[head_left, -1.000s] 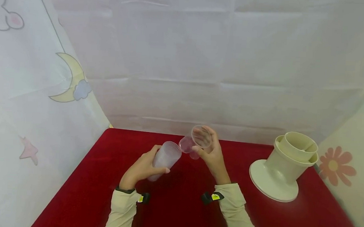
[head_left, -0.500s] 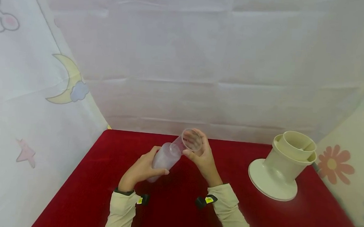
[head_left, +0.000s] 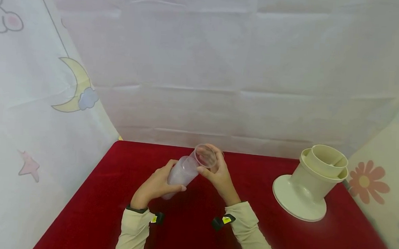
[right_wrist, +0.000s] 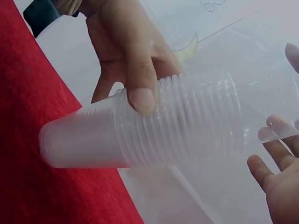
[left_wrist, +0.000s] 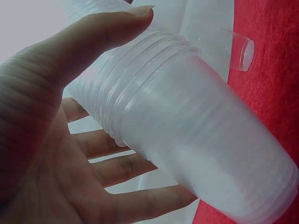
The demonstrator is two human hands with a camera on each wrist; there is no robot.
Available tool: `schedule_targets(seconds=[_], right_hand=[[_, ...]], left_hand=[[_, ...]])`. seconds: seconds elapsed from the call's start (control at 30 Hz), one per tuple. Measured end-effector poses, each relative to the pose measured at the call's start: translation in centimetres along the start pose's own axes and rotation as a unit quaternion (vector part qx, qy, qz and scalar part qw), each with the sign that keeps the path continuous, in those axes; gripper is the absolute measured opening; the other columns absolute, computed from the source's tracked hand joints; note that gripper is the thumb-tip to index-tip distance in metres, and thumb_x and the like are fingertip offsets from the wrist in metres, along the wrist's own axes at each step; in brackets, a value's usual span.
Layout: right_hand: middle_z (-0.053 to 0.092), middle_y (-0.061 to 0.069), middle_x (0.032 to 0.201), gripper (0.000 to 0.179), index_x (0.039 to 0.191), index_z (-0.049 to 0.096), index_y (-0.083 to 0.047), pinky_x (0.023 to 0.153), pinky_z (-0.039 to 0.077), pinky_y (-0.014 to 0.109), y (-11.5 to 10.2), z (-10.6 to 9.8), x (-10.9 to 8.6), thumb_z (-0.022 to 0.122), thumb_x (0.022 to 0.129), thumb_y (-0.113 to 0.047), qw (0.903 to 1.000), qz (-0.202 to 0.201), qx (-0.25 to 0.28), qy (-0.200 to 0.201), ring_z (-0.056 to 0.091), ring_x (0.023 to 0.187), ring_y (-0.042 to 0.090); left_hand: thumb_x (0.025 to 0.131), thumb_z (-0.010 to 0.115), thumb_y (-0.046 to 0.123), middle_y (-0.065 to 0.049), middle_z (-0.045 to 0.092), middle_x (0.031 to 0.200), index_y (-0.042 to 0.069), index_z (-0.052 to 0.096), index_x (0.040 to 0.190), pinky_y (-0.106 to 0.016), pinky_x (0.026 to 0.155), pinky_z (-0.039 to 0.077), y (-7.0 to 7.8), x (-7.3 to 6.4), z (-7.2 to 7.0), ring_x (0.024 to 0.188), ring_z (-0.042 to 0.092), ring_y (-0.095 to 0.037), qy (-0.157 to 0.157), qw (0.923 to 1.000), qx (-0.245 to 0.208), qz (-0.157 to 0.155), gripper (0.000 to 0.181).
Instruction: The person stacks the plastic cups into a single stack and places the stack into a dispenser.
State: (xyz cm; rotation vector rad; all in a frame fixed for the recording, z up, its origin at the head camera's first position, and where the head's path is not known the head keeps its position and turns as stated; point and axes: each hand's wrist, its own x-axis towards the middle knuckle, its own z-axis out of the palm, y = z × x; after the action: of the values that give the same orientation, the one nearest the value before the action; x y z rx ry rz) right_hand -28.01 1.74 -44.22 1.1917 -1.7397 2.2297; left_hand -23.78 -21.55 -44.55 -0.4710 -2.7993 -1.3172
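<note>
My left hand (head_left: 155, 183) grips a tilted stack of clear plastic cups (head_left: 178, 178), thumb on one side and fingers on the other. The ridged rims of the stack (right_wrist: 182, 123) show in the right wrist view, its mouth towards my right hand. With thumb and fingertips, my right hand (head_left: 221, 178) holds a single clear plastic cup (head_left: 195, 161) near its rim. The lower part of this cup sits inside the mouth of the stack. In the left wrist view, another clear cup (left_wrist: 243, 53) appears beyond the stack, over the red cloth.
A cream plastic stand (head_left: 308, 188) with a wide round base and cup-like tubes on top stands at the right. Red cloth (head_left: 186, 230) covers the table. Pale printed sheets (head_left: 202, 75) rise behind it and at both sides.
My right hand has moved left and slightly down, bringing the single cup from beside the stack into its mouth. My left hand and the stack have stayed almost still.
</note>
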Motion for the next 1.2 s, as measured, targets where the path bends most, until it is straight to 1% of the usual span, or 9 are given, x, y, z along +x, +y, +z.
schedule_targets(seconds=[0.17, 0.33, 0.5, 0.7, 0.77, 0.87, 0.93, 1.1, 1.2], right_hand=[[0.043, 0.022, 0.148, 0.07, 0.149, 0.03, -0.003, 0.114, 0.033, 0.049, 0.6, 0.0, -0.1, 0.071, 0.093, -0.01, 0.9998, 0.013, -0.015, -0.01, 0.038, 0.139, 0.037], [0.042, 0.021, 0.15, 0.071, 0.15, 0.029, -0.002, 0.113, 0.032, 0.053, 1.0, 0.1, -0.2, 0.07, 0.093, -0.009, 0.9991, 0.023, -0.029, -0.019, 0.038, 0.14, 0.038], [0.043, 0.018, 0.15, 0.072, 0.151, 0.029, -0.006, 0.114, 0.033, 0.05, 1.2, 0.2, -0.3, 0.071, 0.093, -0.012, 0.9983, 0.035, -0.043, -0.018, 0.038, 0.14, 0.035], [0.044, 0.016, 0.151, 0.074, 0.152, 0.029, -0.007, 0.114, 0.033, 0.037, 1.4, 0.2, -0.7, 0.072, 0.092, -0.007, 0.9962, 0.058, -0.061, -0.021, 0.038, 0.142, 0.032], [0.044, 0.017, 0.151, 0.075, 0.152, 0.028, -0.005, 0.115, 0.032, 0.037, 1.5, 0.2, -0.7, 0.072, 0.091, -0.004, 0.996, 0.055, -0.066, -0.025, 0.038, 0.142, 0.032], [0.043, 0.018, 0.151, 0.077, 0.153, 0.028, -0.004, 0.115, 0.032, 0.042, 1.5, 0.2, -0.5, 0.072, 0.09, -0.002, 0.996, 0.047, -0.071, -0.03, 0.037, 0.142, 0.033], [0.043, 0.018, 0.151, 0.077, 0.153, 0.028, -0.004, 0.114, 0.033, 0.043, 1.6, 0.1, -0.4, 0.072, 0.09, -0.003, 0.9958, 0.044, -0.073, -0.032, 0.037, 0.142, 0.033], [0.045, 0.014, 0.15, 0.073, 0.151, 0.031, -0.005, 0.113, 0.035, 0.039, 1.7, -0.1, -0.4, 0.072, 0.092, -0.009, 0.9953, 0.044, -0.08, -0.033, 0.039, 0.142, 0.029], [0.046, 0.013, 0.15, 0.072, 0.15, 0.032, -0.004, 0.113, 0.034, 0.046, 1.8, -0.2, -0.4, 0.073, 0.092, -0.014, 0.9953, 0.039, -0.084, -0.029, 0.04, 0.14, 0.029]], left_hand=[[0.074, 0.087, 0.034, -0.004, 0.06, 0.12, 0.018, 0.041, 0.142, -0.049, 0.083, 0.055, 0.0, 0.0, 0.0, 0.1, 0.06, -0.024, 0.001, 1.0, -0.001, 0.0, 0.084], [0.075, 0.087, 0.035, -0.004, 0.06, 0.12, 0.018, 0.041, 0.142, -0.048, 0.082, 0.056, -0.2, -0.2, 0.1, 0.1, 0.061, -0.024, -0.005, 0.9999, -0.006, -0.006, 0.083], [0.074, 0.087, 0.036, -0.004, 0.06, 0.12, 0.018, 0.041, 0.141, -0.048, 0.081, 0.057, -0.2, -0.2, 0.2, 0.099, 0.06, -0.025, -0.003, 0.9999, -0.009, -0.005, 0.084], [0.074, 0.087, 0.036, -0.005, 0.06, 0.119, 0.017, 0.041, 0.142, -0.046, 0.079, 0.057, -0.2, -0.1, 0.2, 0.097, 0.061, -0.025, -0.007, 0.9999, -0.011, -0.004, 0.084], [0.074, 0.086, 0.036, -0.005, 0.06, 0.119, 0.017, 0.041, 0.142, -0.046, 0.079, 0.057, -0.2, -0.1, 0.2, 0.097, 0.061, -0.024, -0.006, 1.0, -0.008, -0.001, 0.084], [0.075, 0.086, 0.036, -0.005, 0.06, 0.12, 0.017, 0.041, 0.142, -0.046, 0.079, 0.057, -0.2, 0.0, 0.2, 0.097, 0.062, -0.024, -0.002, 1.0, -0.001, 0.003, 0.084], [0.075, 0.086, 0.036, -0.005, 0.06, 0.121, 0.017, 0.041, 0.142, -0.046, 0.079, 0.057, -0.2, 0.1, 0.1, 0.097, 0.062, -0.024, 0.0, 1.0, 0.0, 0.004, 0.084], [0.075, 0.086, 0.036, -0.005, 0.06, 0.12, 0.017, 0.041, 0.142, -0.045, 0.078, 0.057, -0.1, 0.1, 0.0, 0.097, 0.062, -0.024, 0.002, 1.0, -0.001, 0.004, 0.083], [0.075, 0.086, 0.036, -0.004, 0.06, 0.12, 0.017, 0.041, 0.142, -0.045, 0.079, 0.057, -0.1, 0.1, 0.0, 0.097, 0.062, -0.024, 0.003, 1.0, 0.0, 0.001, 0.083]])
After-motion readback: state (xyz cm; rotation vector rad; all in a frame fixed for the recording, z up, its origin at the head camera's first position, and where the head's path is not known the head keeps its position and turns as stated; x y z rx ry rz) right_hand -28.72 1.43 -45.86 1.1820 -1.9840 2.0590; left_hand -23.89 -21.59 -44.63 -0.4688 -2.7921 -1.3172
